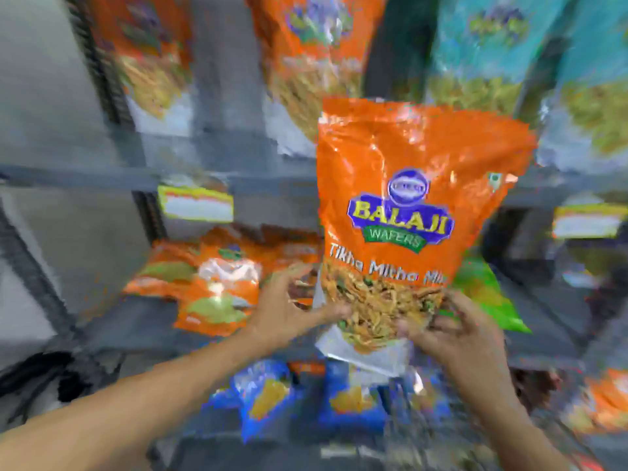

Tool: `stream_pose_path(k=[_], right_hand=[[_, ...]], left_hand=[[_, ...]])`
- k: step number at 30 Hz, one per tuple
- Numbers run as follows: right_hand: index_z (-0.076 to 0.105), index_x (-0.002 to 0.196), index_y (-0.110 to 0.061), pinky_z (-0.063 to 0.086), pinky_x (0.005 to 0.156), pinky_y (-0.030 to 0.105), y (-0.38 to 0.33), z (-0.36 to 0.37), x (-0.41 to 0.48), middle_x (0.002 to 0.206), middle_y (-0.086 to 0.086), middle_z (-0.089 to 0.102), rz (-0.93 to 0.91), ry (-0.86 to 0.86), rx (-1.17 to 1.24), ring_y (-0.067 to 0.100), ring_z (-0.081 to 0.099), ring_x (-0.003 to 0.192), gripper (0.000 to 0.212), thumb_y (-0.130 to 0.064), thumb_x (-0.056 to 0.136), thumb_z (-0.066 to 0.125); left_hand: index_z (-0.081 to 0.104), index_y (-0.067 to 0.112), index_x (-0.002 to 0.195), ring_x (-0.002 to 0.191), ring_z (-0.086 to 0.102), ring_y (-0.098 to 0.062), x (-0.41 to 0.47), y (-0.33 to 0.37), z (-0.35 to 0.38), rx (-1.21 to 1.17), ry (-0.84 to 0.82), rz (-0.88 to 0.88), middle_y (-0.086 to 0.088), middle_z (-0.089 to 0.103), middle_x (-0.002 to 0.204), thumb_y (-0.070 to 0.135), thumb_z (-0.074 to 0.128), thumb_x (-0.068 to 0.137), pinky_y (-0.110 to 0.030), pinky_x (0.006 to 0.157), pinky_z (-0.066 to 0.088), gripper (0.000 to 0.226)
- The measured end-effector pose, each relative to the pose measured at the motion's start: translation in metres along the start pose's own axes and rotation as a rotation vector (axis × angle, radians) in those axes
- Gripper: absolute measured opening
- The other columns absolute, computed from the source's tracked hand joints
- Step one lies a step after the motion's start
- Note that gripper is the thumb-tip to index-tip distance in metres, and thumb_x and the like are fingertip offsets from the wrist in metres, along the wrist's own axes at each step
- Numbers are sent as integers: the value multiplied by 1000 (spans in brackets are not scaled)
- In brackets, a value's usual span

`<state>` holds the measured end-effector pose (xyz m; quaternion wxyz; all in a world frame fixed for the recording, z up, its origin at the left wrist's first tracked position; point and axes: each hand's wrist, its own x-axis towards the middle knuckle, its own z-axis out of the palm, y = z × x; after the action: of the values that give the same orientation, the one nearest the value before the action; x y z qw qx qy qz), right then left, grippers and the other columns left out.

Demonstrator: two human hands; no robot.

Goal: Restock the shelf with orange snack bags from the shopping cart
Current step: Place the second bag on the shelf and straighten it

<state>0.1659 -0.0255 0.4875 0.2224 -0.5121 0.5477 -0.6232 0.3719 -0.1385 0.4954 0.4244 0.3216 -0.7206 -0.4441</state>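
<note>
A large orange snack bag (404,185) marked Balaji Wafers stands upright in front of the grey shelf (238,178), held at its lower end. My left hand (292,307) grips its bottom left corner and my right hand (452,331) grips its bottom right. Two more orange snack bags (306,52) stand on the upper shelf behind it. Smaller orange bags (217,294) lie flat on the middle shelf to the left. The shopping cart is out of view.
Teal bags (492,52) fill the upper shelf at right. A green bag (482,294) lies behind my right hand. Blue bags (268,396) sit on the lower shelf below. Yellow price tags (195,202) hang on the shelf edges. The background is blurred.
</note>
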Motion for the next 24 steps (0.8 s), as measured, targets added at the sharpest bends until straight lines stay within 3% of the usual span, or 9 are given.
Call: stream_pose_path(k=[2, 3, 6, 8, 10, 13, 17, 19, 24], right_hand=[[70, 81, -29, 57, 61, 18, -46, 41, 28, 79, -14, 77, -101, -26, 84, 6, 71, 66, 52, -56, 40, 88], [70, 79, -29, 56, 62, 16, -67, 60, 41, 79, -15, 77, -151, -41, 122, 3, 70, 67, 48, -54, 41, 89], [69, 83, -16, 55, 64, 14, -116, 115, 83, 73, -17, 75, -291, -77, 178, 0, 66, 69, 35, -29, 54, 84], [69, 86, -7, 55, 69, 18, -142, 150, 113, 73, -13, 74, -329, -84, 188, 2, 65, 74, 42, -30, 55, 84], [69, 85, -8, 54, 72, 26, -160, 183, 143, 81, -5, 76, -368, -90, 156, 6, 65, 80, 42, -35, 59, 88], [68, 90, -9, 52, 64, 25, -172, 232, 188, 94, 8, 75, -344, -127, 156, 12, 66, 83, 39, -33, 64, 85], [69, 96, -16, 57, 88, 48, -163, 290, 247, 107, 9, 75, -266, -177, 211, 23, 70, 100, 31, -21, 69, 84], [68, 94, -19, 55, 91, 53, -153, 310, 268, 109, 11, 74, -235, -183, 216, 25, 70, 102, 26, -18, 72, 82], [68, 96, -22, 58, 87, 46, -119, 333, 291, 104, 4, 75, -143, -249, 147, 18, 69, 98, 25, -18, 75, 80]], left_hand=[[69, 35, 84, 71, 64, 8, 9, 33, -54, 51, 96, 116, 24, 73, 78, 51, 85, 49, -16, 68, 53, 42], [69, 33, 82, 69, 63, 10, 14, 47, -79, 67, 139, 160, 24, 73, 75, 45, 84, 52, -13, 67, 50, 36], [71, 34, 83, 64, 63, 7, 27, 82, -148, 72, 244, 239, 20, 74, 71, 44, 82, 57, -23, 66, 52, 29], [72, 35, 83, 63, 65, 3, 41, 96, -190, 61, 264, 273, 18, 74, 70, 45, 80, 58, -32, 67, 54, 28], [73, 31, 87, 73, 70, -6, 59, 107, -228, 83, 315, 303, 13, 77, 82, 48, 81, 58, -41, 76, 58, 35], [72, 24, 96, 84, 74, -18, 93, 108, -278, 64, 339, 260, -1, 76, 99, 46, 82, 55, -43, 74, 60, 47], [71, 23, 100, 93, 72, -18, 147, 89, -330, 68, 348, 232, 3, 75, 100, 44, 83, 54, -45, 85, 58, 51], [70, 23, 101, 93, 72, -16, 172, 74, -348, 60, 339, 219, 7, 74, 98, 34, 83, 63, -45, 87, 58, 42], [67, 27, 106, 96, 70, -18, 202, 29, -364, 55, 235, 132, 16, 74, 92, 27, 81, 70, -36, 78, 60, 39]])
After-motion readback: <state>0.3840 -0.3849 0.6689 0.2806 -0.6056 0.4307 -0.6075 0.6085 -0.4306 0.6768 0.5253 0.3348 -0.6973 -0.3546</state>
